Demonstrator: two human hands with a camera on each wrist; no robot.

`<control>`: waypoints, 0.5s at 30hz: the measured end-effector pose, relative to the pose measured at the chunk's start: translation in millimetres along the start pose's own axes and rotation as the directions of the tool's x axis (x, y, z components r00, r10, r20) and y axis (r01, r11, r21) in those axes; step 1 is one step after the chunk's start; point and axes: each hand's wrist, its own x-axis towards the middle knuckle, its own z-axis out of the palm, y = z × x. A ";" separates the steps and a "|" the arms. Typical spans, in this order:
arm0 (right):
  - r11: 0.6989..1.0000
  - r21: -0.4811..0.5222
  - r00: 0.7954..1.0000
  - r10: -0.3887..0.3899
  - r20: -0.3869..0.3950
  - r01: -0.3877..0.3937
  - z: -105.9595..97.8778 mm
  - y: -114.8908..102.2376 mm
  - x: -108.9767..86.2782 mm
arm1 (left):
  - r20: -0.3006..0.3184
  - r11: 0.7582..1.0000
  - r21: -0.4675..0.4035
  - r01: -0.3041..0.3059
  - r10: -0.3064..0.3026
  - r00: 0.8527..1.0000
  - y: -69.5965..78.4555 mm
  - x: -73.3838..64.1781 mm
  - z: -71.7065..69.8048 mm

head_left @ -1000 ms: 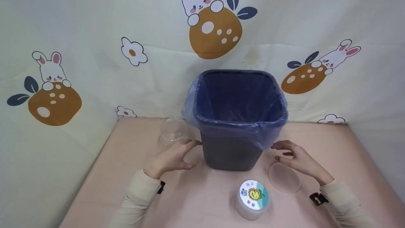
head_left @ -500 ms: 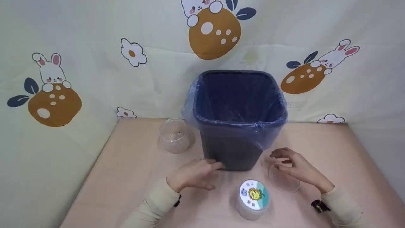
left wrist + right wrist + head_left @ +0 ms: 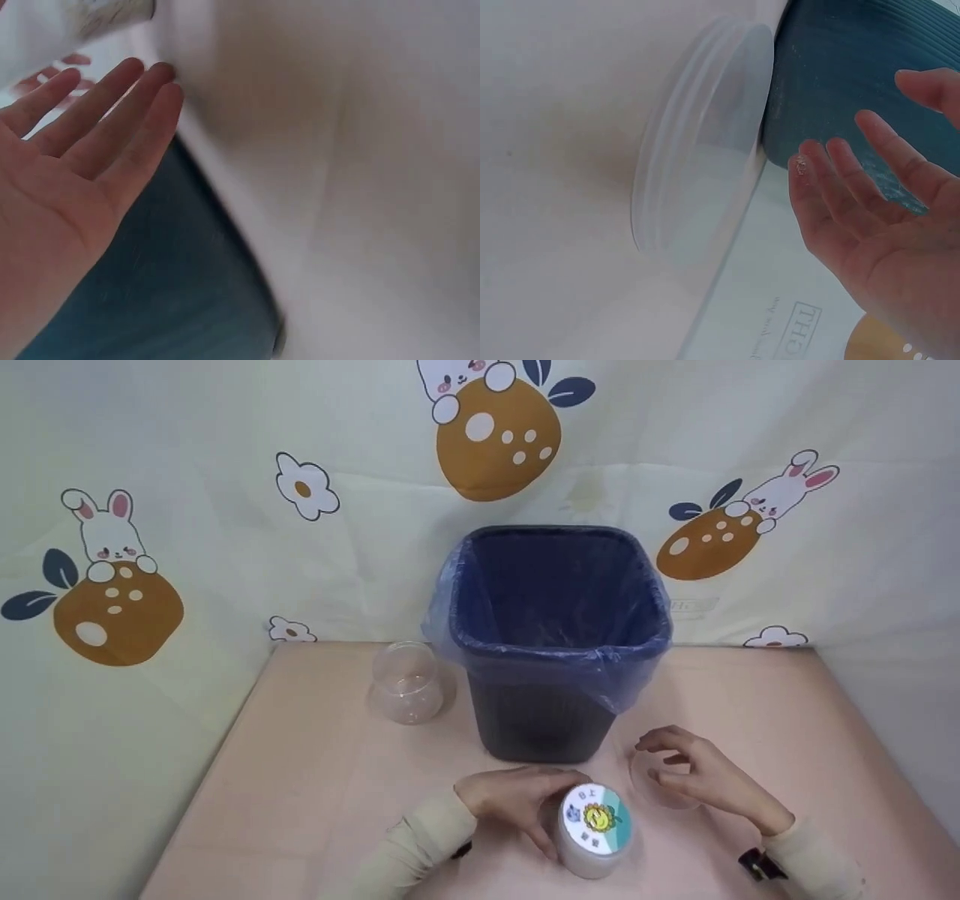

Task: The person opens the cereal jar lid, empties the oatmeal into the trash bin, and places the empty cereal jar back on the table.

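Observation:
In the head view a round lidded tub [image 3: 595, 829] stands upright near the front, its lid white and green with a sunflower picture. My left hand [image 3: 521, 802] reaches around its left side, thumb in front and fingers behind. In the left wrist view the fingers of my left hand [image 3: 90, 142] are extended and the tub [image 3: 112, 16] is cut off at the top; I cannot tell whether they touch. Above a clear plastic lid [image 3: 654, 787] hovers my right hand [image 3: 697, 772], fingers loosely bent. The right wrist view shows that lid [image 3: 697, 142] apart from my right hand [image 3: 885, 202].
Behind the hands a dark bin [image 3: 540, 727] with a blue plastic liner [image 3: 630, 675] stands against a patterned cloth wall [image 3: 360, 570]. Left of it sits a clear plastic bowl [image 3: 409, 690]. Pinkish cloth [image 3: 300, 780] covers the table.
My left hand has moved from beside the clear bowl, past the bin's front, to the tub's left side. The right hand has come slightly nearer, still over the lid.

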 end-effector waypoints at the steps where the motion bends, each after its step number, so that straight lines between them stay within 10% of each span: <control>1: 1.000 0.003 1.000 -0.003 0.003 0.003 0.7 -0.5 -0.9 | 0.008 1.000 -0.029 -0.005 0.005 1.000 -0.6 3.8 1.2; 5: 1.000 0.008 1.000 -0.005 0.005 0.005 2.4 -2.6 -4.5 | 0.047 0.975 -0.221 -0.037 0.048 0.998 -2.7 18.6 3.3; 10: 1.000 0.014 1.000 -0.010 0.003 0.010 4.1 -5.3 -7.6 | 0.107 0.885 -0.465 0.006 0.049 0.993 -4.5 25.1 5.3; 15: 0.999 0.031 0.999 -0.037 0.012 0.037 5.9 -8.8 -8.4 | 0.116 0.857 -0.514 0.039 0.025 0.993 -2.7 24.7 6.9</control>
